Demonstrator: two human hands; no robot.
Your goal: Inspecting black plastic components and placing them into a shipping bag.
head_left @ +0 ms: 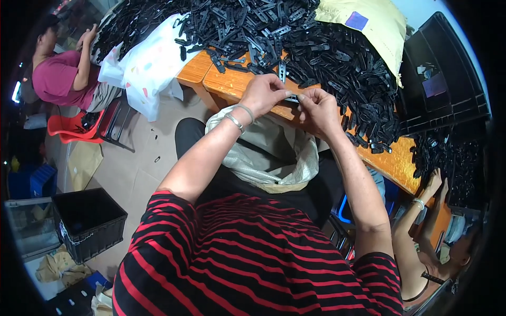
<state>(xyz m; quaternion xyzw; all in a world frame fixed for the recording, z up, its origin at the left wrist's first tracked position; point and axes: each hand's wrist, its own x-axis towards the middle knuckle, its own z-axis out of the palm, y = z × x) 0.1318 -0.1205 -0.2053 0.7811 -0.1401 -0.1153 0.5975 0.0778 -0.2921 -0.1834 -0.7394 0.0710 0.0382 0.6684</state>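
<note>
Both my hands meet over the near edge of the wooden table (232, 82). My left hand (266, 95) and my right hand (319, 108) pinch a small black plastic part (293, 98) between them, one end in each hand's fingertips. Most of that part is hidden by the fingers. Just beyond my hands lies a large heap of similar long black plastic parts (337, 63). One slotted part (282, 71) rests right by my left fingertips. Below my hands, an open pale woven sack (247, 163) sits between my legs.
A white plastic bag (158, 63) hangs over the table's left edge. At the far right of the heap lies a yellow sack (363, 21), near a black crate (440, 68). Another black crate (87, 224) stands on the floor at left. Two other people sit left and right.
</note>
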